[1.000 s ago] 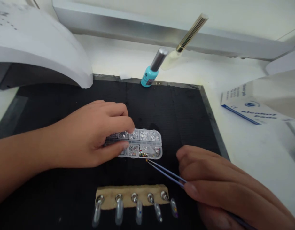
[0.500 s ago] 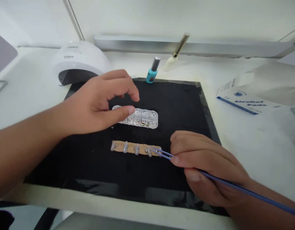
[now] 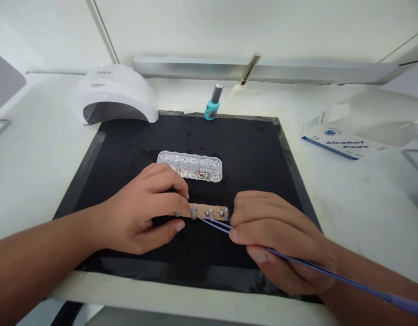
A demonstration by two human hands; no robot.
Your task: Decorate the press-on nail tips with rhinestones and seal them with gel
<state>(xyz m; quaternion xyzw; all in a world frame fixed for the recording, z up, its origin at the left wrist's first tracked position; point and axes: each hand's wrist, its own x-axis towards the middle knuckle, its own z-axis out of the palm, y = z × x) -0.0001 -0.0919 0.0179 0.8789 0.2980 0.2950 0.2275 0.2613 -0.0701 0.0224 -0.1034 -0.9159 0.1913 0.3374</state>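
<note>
My right hand (image 3: 280, 240) is closed round a pair of thin blue-purple tweezers (image 3: 297, 261). Their two slightly parted tips reach the lower edge of a tan strip (image 3: 201, 210), close to a small grey nail tip (image 3: 194, 211) with a blue gem. More grey nail tips with shiny stones sit along the strip's right half. My left hand (image 3: 151, 208) covers the strip's left end, its index finger over it and the thumb apart on the near side. Just beyond that hand lies a clear compartment case (image 3: 216, 168) of rhinestones, partly hidden by the knuckles.
A black mat (image 3: 249, 154) lies under the work. Behind it stand a white nail lamp (image 3: 117, 88), a turquoise polish bottle (image 3: 212, 108) and a bottle with a gold cap (image 3: 250, 69). On the right is an alcohol pads box (image 3: 344, 144).
My left hand has come down from above the rhinestone case to the strip's left end. The tweezer tips have shifted left and slightly nearer along the strip.
</note>
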